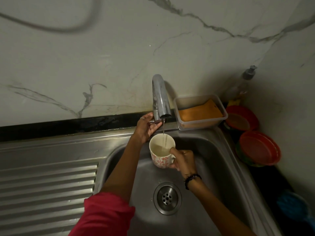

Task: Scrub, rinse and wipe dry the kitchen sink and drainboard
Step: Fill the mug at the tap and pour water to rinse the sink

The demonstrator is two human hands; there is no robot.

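Observation:
A steel sink with a round drain fills the lower middle; its ribbed drainboard lies to the left. A chrome tap at the back runs a thin stream of water into a white mug with a red pattern. My right hand grips the mug by its handle and holds it under the spout, above the basin. My left hand is at the tap's base, fingers round the lever there.
A clear plastic box with an orange cloth stands right of the tap on the sink's rim. A pump bottle stands in the corner. Red bowls are stacked on the dark counter at right, a blue item below them.

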